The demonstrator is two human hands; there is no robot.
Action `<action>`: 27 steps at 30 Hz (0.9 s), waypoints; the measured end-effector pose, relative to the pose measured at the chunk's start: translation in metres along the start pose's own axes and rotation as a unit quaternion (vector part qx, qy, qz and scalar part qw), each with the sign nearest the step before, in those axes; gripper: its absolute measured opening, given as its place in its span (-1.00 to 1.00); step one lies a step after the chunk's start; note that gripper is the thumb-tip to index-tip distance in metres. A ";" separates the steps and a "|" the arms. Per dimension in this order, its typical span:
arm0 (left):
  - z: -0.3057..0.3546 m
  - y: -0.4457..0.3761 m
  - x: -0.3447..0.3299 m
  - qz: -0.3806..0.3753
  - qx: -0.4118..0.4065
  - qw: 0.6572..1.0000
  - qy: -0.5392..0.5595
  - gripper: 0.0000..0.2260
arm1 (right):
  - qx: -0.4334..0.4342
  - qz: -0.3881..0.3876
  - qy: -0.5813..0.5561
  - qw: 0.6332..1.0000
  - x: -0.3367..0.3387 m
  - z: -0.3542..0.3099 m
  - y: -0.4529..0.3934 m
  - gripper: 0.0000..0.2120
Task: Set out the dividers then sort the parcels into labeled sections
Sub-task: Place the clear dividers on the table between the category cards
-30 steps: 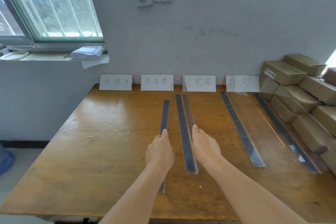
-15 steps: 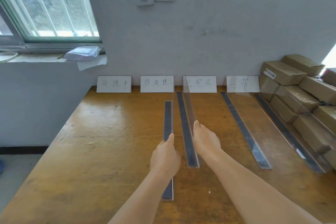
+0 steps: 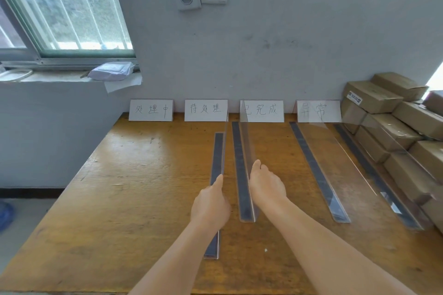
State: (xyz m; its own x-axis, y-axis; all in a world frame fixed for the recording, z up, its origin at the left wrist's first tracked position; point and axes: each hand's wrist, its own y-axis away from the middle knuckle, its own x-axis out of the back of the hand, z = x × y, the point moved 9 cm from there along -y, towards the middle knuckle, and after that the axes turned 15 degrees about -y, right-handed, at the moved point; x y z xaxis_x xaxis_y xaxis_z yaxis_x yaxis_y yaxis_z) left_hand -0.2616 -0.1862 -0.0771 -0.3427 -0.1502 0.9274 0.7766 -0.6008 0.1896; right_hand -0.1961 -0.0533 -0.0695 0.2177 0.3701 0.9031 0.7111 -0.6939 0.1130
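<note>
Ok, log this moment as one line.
stage: setting dividers | left hand: holds leftmost divider | right hand: on second divider | cardboard parcels: unsorted, stacked right

Bare table (image 3: pixel 134 198) lies left of the gripped divider (image 3: pixel 217 163); another divider (image 3: pixel 242 170) stands just right.

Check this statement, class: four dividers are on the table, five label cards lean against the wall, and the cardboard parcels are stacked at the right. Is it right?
Not quite. The head view shows four label cards, not five, leaning against the wall. The rest holds: four dividers are on the table, and the cardboard parcels are stacked at the right.
</note>
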 end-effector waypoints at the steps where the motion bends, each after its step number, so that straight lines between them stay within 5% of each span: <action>1: 0.000 0.000 0.000 0.005 0.003 1.000 -0.001 -0.47 | 0.004 0.004 -0.001 1.000 0.000 0.001 0.000 -0.31; 9: -0.003 0.002 -0.002 0.010 0.002 0.999 0.046 -0.77 | 0.074 0.053 -0.020 0.996 0.012 -0.013 0.016 -0.40; 18: -0.029 0.004 -0.020 -0.019 0.060 0.970 0.237 -0.68 | 0.134 -0.009 -0.099 0.986 -0.010 -0.046 0.043 -0.54; 27: -0.033 0.003 -0.017 0.028 0.038 0.973 0.225 -0.70 | 0.101 -0.087 -0.140 0.981 -0.041 -0.049 0.048 -0.56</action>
State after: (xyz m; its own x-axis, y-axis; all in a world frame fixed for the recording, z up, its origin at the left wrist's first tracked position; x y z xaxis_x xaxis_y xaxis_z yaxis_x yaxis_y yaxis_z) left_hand -0.2711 -0.2111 -0.1033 -0.4814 -0.5198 0.7057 0.8323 -0.5236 0.1821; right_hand -0.2036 -0.1317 -0.0806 0.2360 0.6466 0.7254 0.8654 -0.4795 0.1458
